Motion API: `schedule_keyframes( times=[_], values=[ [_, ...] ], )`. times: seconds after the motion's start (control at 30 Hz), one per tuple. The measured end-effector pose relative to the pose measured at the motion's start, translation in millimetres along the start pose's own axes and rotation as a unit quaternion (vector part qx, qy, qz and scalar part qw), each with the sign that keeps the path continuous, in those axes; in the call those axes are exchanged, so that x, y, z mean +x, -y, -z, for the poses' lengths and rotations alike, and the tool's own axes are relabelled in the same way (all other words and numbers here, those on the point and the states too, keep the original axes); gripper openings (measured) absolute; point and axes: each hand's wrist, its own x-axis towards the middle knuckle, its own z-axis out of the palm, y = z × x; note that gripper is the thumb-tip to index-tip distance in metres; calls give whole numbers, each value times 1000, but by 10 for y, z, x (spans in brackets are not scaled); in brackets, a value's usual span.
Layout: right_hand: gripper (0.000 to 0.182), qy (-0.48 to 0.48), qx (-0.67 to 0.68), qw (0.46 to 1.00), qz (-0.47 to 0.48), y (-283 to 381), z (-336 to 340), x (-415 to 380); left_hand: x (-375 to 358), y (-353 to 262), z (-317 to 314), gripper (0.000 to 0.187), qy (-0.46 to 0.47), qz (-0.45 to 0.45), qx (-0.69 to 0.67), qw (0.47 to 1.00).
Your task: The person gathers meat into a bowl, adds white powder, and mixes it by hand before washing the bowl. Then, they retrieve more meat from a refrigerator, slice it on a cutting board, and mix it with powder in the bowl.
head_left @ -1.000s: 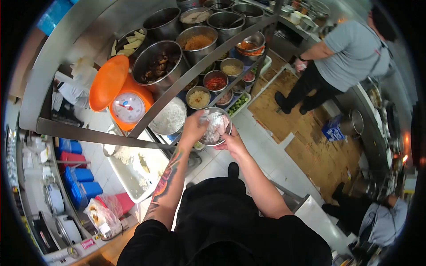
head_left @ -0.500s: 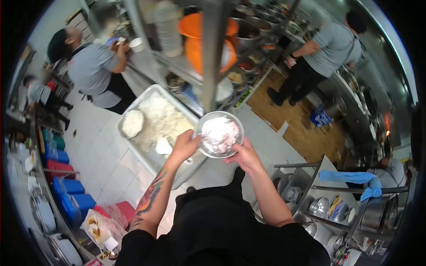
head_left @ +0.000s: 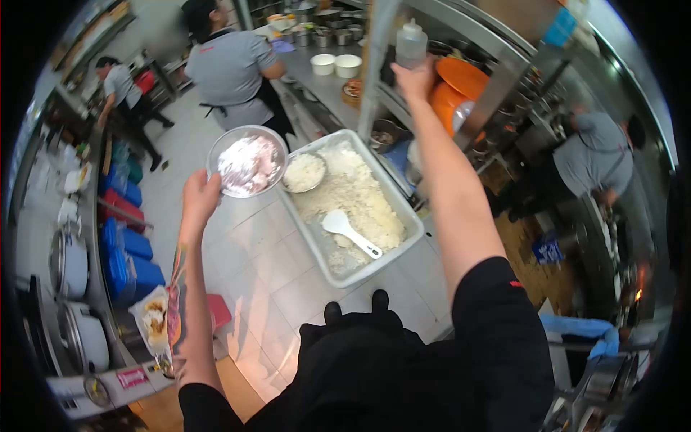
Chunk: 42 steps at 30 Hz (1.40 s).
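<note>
My left hand (head_left: 201, 194) grips the rim of a round metal bowl (head_left: 282, 171) at the left of the view. Inside lie pinkish pieces dusted with white powder (head_left: 248, 164). At the shelf, my raised right hand (head_left: 417, 76) is closed round the lower part of a clear squeeze bottle (head_left: 412, 42), beside orange bowls (head_left: 461, 78). Between my arms stands a large white tub (head_left: 338, 282) of cooked rice (head_left: 353, 187). A white rice paddle (head_left: 349, 232) lies on the rice, and a smaller bowl of rice (head_left: 305, 173) sits at the tub's far left corner.
A co-worker in grey (head_left: 230, 68) stands at the counter ahead, near two white tubs (head_left: 336, 65). Another person (head_left: 594, 155) works at the right by the stove flame (head_left: 640, 284). Blue bins (head_left: 137, 273) and rice cookers (head_left: 72, 266) line the left. A metal shelf post (head_left: 378, 65) rises ahead.
My right hand has left the bowl and moved up to the squeeze bottle. My left hand has carried the bowl leftward, beyond the tub's edge. The view has turned.
</note>
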Motion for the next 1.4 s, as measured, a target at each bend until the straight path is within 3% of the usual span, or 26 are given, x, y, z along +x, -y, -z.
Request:
schedule_keyframes(
  times=[0.03, 0.1, 0.17, 0.27, 0.37, 0.5, 0.7, 0.77, 0.83, 0.9, 0.97, 1.1, 1.17, 1.2, 1.23, 1.3, 1.37, 1.4],
  values=[
    [67, 102, 2, 995, 24, 365, 227, -108, 66, 49, 7, 32, -13, -22, 20, 999],
    [59, 148, -69, 961, 222, 541, 321, -262, 262, 149, -46, 35, -36, -44, 89, 994],
    [51, 206, -89, 908, 355, 730, 461, -335, 250, -183, -7, 36, -4, 0, 54, 999],
    [53, 264, -85, 855, 438, 752, 536, -321, 274, -174, -40, 35, -10, 3, 57, 998],
    [53, 280, -100, 862, 411, 723, 648, -279, 53, -272, 1, 34, -17, 49, 23, 998],
    [52, 280, -106, 854, 426, 725, 707, -335, -222, -245, 68, 32, -31, 47, 53, 997],
    [51, 292, -119, 881, 352, 650, 797, -382, -542, -1, 170, 32, -96, 35, 76, 992],
    [52, 292, -96, 888, 342, 661, 804, -382, -611, -93, 264, 32, -89, 71, 54, 992],
    [51, 283, -106, 891, 337, 662, 751, -351, -529, 244, 309, 30, -97, 58, 43, 993],
    [51, 276, -60, 943, 176, 677, 666, -308, -463, 422, 383, 29, -95, 42, 26, 994],
    [59, 231, 80, 964, 101, 365, 427, -162, -436, 347, 435, 25, -82, 49, 11, 995],
    [67, 88, 191, 977, -44, 7, 170, -56, -332, 410, 295, 18, 15, 37, -123, 992],
    [83, 60, 156, 982, -94, 61, 204, -99, -246, 451, 200, 18, 62, 47, -160, 984],
    [91, -17, 63, 997, -31, -218, 68, -110, -226, 328, 84, 18, 96, 18, -178, 979],
    [92, 8, 41, 999, 6, -319, 92, -127, -219, 182, -20, 20, 128, -9, -196, 972],
    [82, 129, -119, 982, -72, -142, 383, -373, -202, -161, -211, 19, 189, -29, -211, 959],
    [74, 318, -8, 937, -143, 535, 1087, -934, -212, -440, -481, 18, 241, -90, -223, 940],
    [69, 388, 86, 886, -240, 1237, 1546, -1262, -237, -584, -615, 18, 259, -95, -226, 934]
  ],
)
